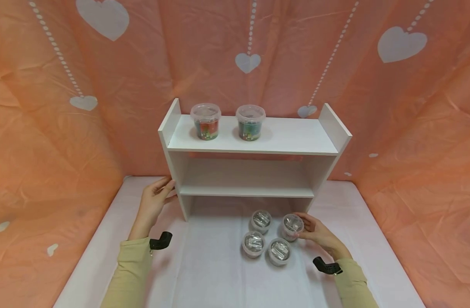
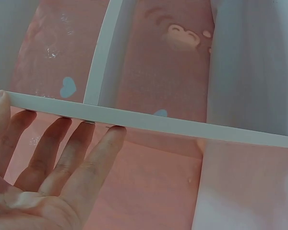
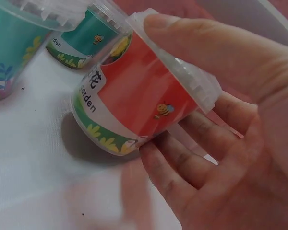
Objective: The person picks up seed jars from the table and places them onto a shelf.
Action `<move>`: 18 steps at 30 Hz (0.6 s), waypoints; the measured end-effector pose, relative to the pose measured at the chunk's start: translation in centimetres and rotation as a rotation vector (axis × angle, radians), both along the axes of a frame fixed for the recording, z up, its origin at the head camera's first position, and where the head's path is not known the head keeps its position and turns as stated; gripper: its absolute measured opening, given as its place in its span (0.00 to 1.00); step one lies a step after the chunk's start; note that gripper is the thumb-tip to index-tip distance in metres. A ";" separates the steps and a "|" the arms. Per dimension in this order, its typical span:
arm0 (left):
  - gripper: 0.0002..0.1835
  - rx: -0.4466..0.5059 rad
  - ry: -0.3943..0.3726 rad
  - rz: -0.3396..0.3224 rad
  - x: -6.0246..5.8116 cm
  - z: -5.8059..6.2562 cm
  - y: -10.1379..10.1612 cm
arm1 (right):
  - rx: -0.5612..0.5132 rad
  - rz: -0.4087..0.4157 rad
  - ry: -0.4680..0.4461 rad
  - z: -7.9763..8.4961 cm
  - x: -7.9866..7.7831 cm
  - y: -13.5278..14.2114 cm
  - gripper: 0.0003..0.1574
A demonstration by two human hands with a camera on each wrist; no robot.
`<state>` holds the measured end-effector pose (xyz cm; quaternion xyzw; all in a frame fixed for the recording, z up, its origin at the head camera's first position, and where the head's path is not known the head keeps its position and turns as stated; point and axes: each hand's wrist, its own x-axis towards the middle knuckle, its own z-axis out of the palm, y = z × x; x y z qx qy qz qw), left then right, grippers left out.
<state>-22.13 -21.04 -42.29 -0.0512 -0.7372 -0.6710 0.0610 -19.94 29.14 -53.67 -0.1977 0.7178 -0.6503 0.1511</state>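
My right hand grips a clear lidded plastic tub from its right side. A red label with a small bee wraps this tub in the right wrist view, where the thumb lies at the lid and the fingers are below. Three similar tubs stand close by on the table, among them a front one, a left one and a back one. Fingertips of my left hand touch the outer left side of a white shelf unit; its thumb reaches the panel's front edge.
On the top shelf stand a red-labelled tub and a green-labelled tub. The white-covered table holds the shelf unit. An orange curtain with white hearts surrounds the back and sides.
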 end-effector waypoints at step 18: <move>0.28 0.026 -0.014 0.003 0.1 0.2 0.1 | 0.030 -0.044 0.029 1.9 0.4 0.0 0.43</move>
